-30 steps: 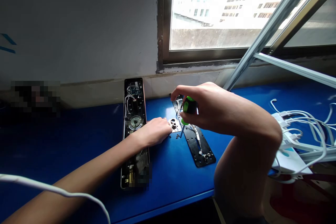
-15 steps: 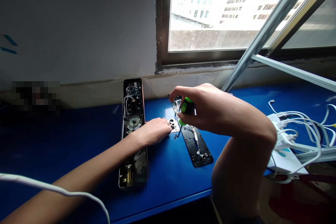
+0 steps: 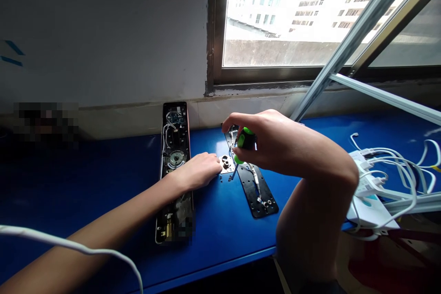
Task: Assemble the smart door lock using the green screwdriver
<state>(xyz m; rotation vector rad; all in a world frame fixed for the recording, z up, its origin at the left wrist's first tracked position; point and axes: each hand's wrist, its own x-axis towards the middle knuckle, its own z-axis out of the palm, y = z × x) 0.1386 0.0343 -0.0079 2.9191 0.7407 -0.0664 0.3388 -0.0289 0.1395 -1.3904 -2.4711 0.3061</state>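
My right hand (image 3: pixel 272 140) is wrapped round a green and black screwdriver (image 3: pixel 245 139). The shaft slants down, its tip close to several small dark screws (image 3: pixel 229 178) on the blue table. My left hand (image 3: pixel 206 170) is closed, fingers curled down at the left edge of a small silver metal plate (image 3: pixel 226 165); its fingertips and anything in them are hidden. Under my left forearm lies a long black lock housing (image 3: pixel 175 140) with wires, a round part and a brass cylinder inside. A black backplate (image 3: pixel 257 193) with a white cable lies below my right hand.
White cables (image 3: pixel 409 165) and a power strip (image 3: pixel 367 183) lie on the right. A metal frame bar (image 3: pixel 344 50) slants before the window. Another white cable (image 3: pixel 79 249) crosses the lower left. The blue table's front edge (image 3: pixel 213 272) is near.
My left hand has shifted slightly left, showing more of the metal plate and a few screws beside it. The screwdriver tip has moved slightly left and down, towards the screws.
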